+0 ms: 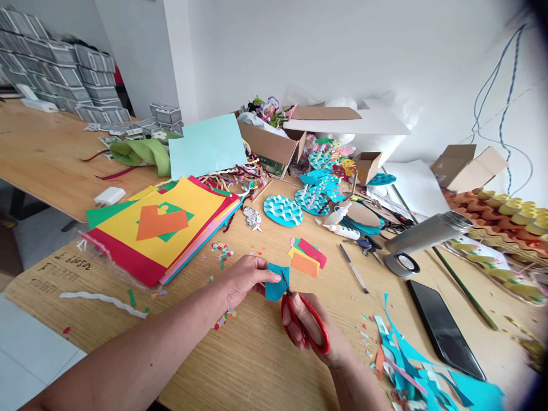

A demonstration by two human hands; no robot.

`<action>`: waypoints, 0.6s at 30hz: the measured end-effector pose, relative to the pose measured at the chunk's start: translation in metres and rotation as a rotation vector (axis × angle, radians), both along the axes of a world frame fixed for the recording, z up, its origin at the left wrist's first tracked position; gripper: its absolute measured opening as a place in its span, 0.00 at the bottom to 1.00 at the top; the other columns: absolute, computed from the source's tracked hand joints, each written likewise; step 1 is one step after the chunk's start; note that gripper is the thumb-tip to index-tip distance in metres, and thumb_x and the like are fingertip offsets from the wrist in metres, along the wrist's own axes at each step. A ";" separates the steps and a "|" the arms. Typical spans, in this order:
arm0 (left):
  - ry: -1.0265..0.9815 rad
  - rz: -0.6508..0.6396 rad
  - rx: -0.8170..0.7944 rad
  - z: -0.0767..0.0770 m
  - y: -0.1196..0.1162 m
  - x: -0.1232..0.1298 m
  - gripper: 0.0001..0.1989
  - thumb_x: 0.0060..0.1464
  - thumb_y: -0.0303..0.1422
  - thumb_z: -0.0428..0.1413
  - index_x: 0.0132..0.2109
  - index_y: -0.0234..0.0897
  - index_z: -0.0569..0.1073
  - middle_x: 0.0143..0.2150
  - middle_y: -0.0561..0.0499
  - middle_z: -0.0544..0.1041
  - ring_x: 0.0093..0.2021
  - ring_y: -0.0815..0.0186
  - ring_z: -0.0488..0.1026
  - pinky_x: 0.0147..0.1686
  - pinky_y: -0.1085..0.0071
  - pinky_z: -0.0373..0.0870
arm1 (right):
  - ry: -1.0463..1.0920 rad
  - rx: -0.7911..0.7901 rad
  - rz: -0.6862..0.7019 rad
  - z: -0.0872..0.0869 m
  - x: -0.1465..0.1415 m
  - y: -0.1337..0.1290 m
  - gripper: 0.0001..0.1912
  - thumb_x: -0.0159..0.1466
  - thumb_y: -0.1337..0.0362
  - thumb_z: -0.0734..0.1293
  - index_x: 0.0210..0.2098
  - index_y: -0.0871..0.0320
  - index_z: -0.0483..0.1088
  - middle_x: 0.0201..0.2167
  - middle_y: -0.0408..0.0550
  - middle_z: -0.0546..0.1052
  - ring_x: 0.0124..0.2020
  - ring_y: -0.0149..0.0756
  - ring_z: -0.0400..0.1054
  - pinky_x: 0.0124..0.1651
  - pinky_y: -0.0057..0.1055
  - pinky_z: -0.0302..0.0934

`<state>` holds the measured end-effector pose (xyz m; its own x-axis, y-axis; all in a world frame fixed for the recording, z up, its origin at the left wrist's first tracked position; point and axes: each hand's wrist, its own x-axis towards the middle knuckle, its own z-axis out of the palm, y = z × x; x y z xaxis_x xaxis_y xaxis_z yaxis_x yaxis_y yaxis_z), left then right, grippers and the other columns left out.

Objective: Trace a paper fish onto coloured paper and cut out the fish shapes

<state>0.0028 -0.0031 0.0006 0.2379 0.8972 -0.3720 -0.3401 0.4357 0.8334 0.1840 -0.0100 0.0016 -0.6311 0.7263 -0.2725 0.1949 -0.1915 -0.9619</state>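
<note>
Near the middle of the table, my left hand [248,281] pinches a small piece of blue paper [276,288] along its left side. My right hand [314,325] grips red-handled scissors [323,337], fingers through the loops. The scissor blades point up and left and lie over the right part of the blue paper; I cannot tell how far they have cut. Just behind the hands lies a small fan of coloured paper pieces [306,262], orange on top. Round paper bits [225,319] are scattered under my left wrist.
At left is a stack of coloured sheets [201,200]. A black phone [445,328], blue paper scraps [411,365], a pen [354,268] and a metal flask [428,233] lie to the right. Glue bottles [342,230] and wavy blue ovals [282,211] lie further back.
</note>
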 end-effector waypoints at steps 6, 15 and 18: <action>0.008 0.004 0.003 0.000 0.000 0.001 0.15 0.32 0.38 0.66 0.28 0.31 0.77 0.25 0.50 0.76 0.26 0.69 0.69 0.33 0.70 0.65 | -0.020 0.002 0.007 -0.001 0.000 0.000 0.30 0.62 0.38 0.57 0.24 0.59 0.66 0.09 0.37 0.61 0.12 0.25 0.53 0.17 0.24 0.44; 0.005 0.007 0.013 -0.002 0.000 0.002 0.14 0.33 0.37 0.65 0.27 0.30 0.77 0.24 0.50 0.76 0.25 0.70 0.68 0.32 0.71 0.64 | -0.042 -0.006 -0.002 -0.001 0.000 0.000 0.30 0.61 0.37 0.57 0.25 0.60 0.66 0.10 0.38 0.62 0.13 0.25 0.54 0.18 0.24 0.45; -0.004 0.012 0.014 -0.003 0.000 0.002 0.14 0.34 0.37 0.65 0.27 0.30 0.77 0.24 0.50 0.76 0.26 0.69 0.69 0.32 0.71 0.65 | -0.047 -0.004 -0.009 0.001 0.000 0.000 0.30 0.61 0.37 0.57 0.24 0.59 0.65 0.10 0.37 0.61 0.13 0.25 0.53 0.18 0.24 0.45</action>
